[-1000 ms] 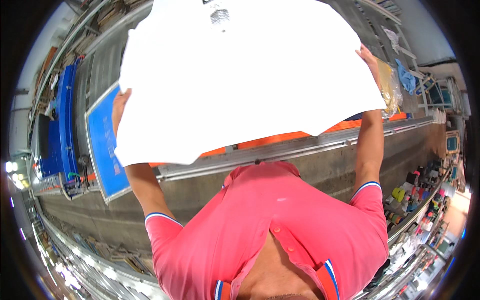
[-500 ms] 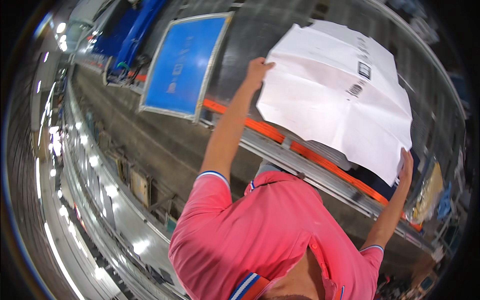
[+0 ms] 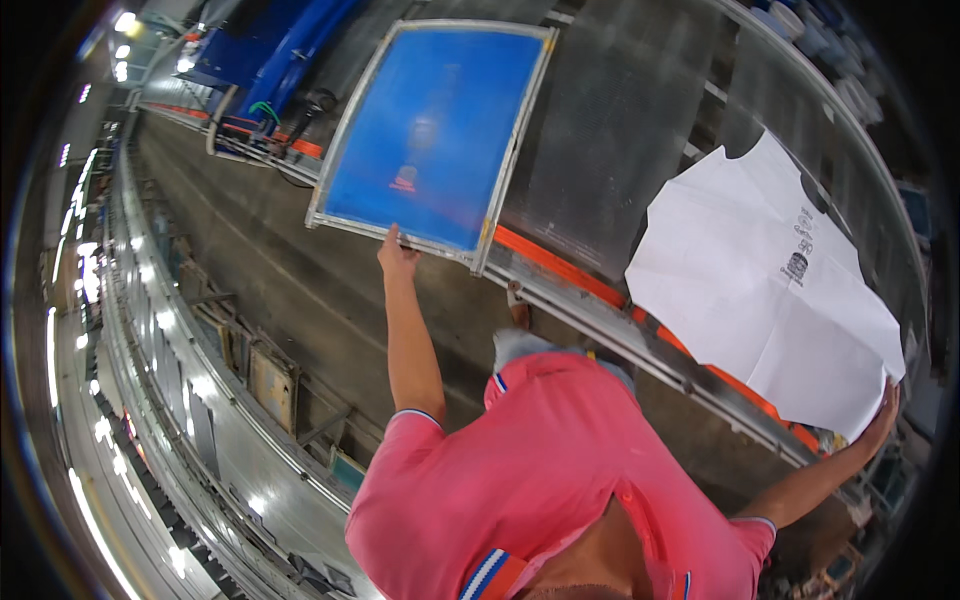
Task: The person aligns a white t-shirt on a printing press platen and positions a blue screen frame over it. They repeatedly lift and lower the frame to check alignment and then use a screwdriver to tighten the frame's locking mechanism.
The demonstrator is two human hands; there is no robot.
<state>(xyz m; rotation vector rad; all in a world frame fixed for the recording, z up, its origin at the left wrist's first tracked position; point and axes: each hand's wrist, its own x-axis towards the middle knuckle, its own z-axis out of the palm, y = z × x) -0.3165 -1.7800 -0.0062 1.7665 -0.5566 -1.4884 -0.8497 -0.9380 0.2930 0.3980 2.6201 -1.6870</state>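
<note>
Right grip (image 3: 884,412) on white sheet (image 3: 735,235)

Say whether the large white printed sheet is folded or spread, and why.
Spread: the large white printed sheet shows its broad irregular outline, dark marks and creases; the right hand touches its corner.

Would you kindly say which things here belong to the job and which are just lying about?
Job: white printed sheet, held by right hand; blue framed screen, at left hand.
Lying about, apparently: brown framed panel; pale rounded objects.
</note>
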